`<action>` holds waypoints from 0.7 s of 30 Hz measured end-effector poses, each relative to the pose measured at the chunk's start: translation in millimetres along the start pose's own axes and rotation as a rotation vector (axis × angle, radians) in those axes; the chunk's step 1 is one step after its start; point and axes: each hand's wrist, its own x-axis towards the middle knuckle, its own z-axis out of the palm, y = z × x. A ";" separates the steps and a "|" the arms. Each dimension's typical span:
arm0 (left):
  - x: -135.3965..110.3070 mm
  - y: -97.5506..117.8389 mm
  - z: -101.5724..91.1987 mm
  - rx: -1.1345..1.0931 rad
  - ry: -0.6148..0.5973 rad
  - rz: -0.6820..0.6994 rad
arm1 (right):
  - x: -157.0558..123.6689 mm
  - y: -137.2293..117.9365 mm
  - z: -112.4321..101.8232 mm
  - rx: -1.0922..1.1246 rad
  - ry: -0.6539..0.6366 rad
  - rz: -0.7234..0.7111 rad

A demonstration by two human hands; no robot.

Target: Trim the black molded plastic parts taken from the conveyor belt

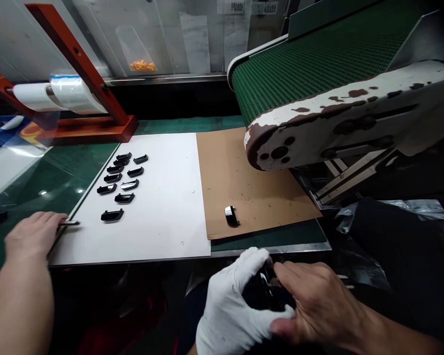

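In the head view, my left hand [235, 305] wears a white glove. Its thumb and fingers are closed around a glossy black plastic part [268, 288], held in front of the table edge. My bare right hand [314, 298] is pressed against the same part, fingers curled. Two thin pale tips [346, 281] show behind that hand; what it grips is hidden. Nearby on the brown cardboard lies another glossy black plastic part [231, 216].
Several black parts [112, 215] stand in two rows on a white sheet [166, 197]. At left, a co-worker's hand [35, 231] holds a thin rod-like tool [69, 223]. A green conveyor [281, 74] overhangs the brown cardboard [259, 187], strewn with shavings. An orange roll stand [81, 64] is at back left.
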 end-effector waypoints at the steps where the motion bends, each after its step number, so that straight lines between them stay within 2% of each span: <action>1: -0.3 -0.7 -0.1 -0.007 0.000 -0.016 | -0.1 0.3 -0.1 0.015 -0.003 -0.012; 7: -0.6 -6.4 -1.0 -0.031 -0.006 -0.017 | 2.5 -0.9 -2.7 0.109 0.057 -0.008; 14: 3.8 -5.9 -1.4 -0.123 0.020 0.036 | 7.9 -14.0 -6.7 0.275 0.166 0.221; 21: 2.8 0.6 -8.5 -0.010 -0.005 0.150 | 8.3 -15.7 -8.2 0.130 0.100 0.165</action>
